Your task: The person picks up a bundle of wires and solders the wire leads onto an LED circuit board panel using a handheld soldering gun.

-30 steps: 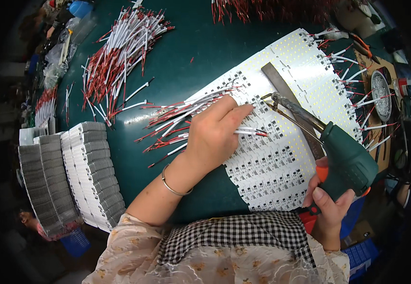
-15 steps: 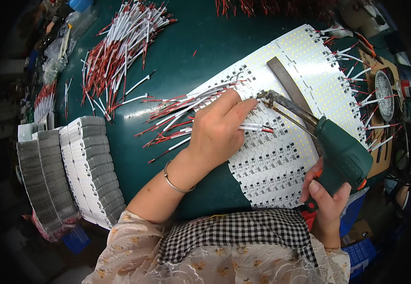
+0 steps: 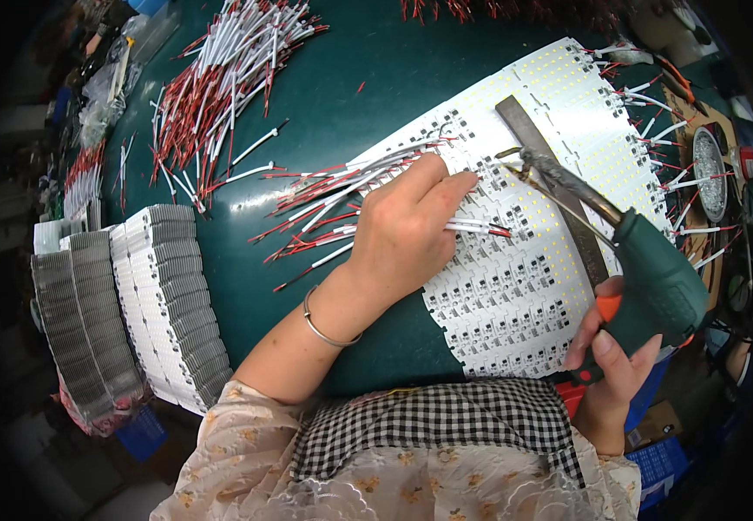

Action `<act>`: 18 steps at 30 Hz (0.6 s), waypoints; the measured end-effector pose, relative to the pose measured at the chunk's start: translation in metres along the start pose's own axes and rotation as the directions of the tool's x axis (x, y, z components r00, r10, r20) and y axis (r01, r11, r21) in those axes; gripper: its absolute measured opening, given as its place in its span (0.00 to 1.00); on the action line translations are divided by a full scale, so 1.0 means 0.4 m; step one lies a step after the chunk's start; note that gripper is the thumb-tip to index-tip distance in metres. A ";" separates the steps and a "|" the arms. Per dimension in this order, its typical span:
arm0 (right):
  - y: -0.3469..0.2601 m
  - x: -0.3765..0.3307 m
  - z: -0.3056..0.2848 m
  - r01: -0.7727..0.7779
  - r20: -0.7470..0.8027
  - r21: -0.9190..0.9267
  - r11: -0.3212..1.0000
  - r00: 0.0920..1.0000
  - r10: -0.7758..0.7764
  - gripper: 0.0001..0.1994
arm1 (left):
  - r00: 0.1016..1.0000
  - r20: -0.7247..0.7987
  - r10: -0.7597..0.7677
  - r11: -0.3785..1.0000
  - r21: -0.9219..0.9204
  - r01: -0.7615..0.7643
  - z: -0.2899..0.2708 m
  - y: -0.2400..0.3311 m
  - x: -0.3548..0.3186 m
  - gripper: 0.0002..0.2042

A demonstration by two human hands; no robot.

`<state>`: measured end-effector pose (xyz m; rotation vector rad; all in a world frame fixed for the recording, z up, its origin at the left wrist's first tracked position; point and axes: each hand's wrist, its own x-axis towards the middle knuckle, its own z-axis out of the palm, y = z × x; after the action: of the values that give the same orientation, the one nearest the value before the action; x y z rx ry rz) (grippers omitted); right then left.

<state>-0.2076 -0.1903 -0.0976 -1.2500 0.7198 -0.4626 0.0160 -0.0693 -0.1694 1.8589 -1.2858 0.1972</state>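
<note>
My left hand [image 3: 407, 234] is closed over the left part of a broad sheet of white LED circuit boards [image 3: 502, 308], thumb and forefinger pinched close above the pads. Red and white wires [image 3: 480, 227] poke out of the fist, and more of them [image 3: 320, 204] fan out on its left side. What the fingertips pinch is hidden. In my right hand [image 3: 611, 360] is a dark green soldering gun [image 3: 658, 273], gripped by its handle. Its blackened tip points left above the boards, a little right of my left fingertips. A flat metal bar [image 3: 558, 187] lies across the boards.
A heap of red and white wires [image 3: 229, 87] lies at the far left. Stacked LED boards [image 3: 168, 304] stand at the near left. Along the right edge, boards have wires attached, beside a small oval dish [image 3: 708, 174] and orange-handled pliers [image 3: 678, 82].
The soldering gun has moved right, and its tip has drawn away from my left fingertips. My left hand stays almost in place with the wires.
</note>
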 end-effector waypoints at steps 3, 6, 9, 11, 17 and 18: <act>-0.004 0.007 0.004 0.011 -0.013 -0.033 0.999 1.000 -0.012 0.30 | 0.999 0.048 0.008 1.000 0.015 -0.008 -0.009 0.002 0.000 0.19; -0.005 0.002 0.000 0.021 -0.016 -0.032 0.999 1.000 -0.021 0.31 | 0.998 0.067 -0.009 0.999 0.045 0.006 -0.011 0.008 0.000 0.19; -0.007 -0.005 -0.007 0.021 -0.031 -0.044 0.999 0.999 -0.022 0.31 | 1.000 0.018 0.004 0.999 0.047 -0.005 -0.004 0.006 0.002 0.17; -0.009 -0.012 -0.010 0.020 -0.041 -0.050 0.999 0.999 -0.022 0.31 | 1.000 0.021 0.015 1.000 0.002 -0.015 -0.004 -0.008 0.005 0.19; 0.004 -0.039 -0.043 -0.065 0.022 -0.020 0.998 0.998 0.065 0.28 | 0.991 0.089 0.096 0.995 0.000 -0.097 -0.013 -0.021 0.006 0.22; 0.008 -0.040 -0.043 -0.055 0.038 -0.019 0.998 0.998 0.055 0.27 | 0.989 0.081 0.122 0.992 0.004 -0.122 -0.010 -0.023 0.005 0.22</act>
<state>-0.2313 -0.1904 -0.0993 -1.2496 0.7256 -0.3870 0.0258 -0.0668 -0.1709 1.8123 -1.4577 0.1949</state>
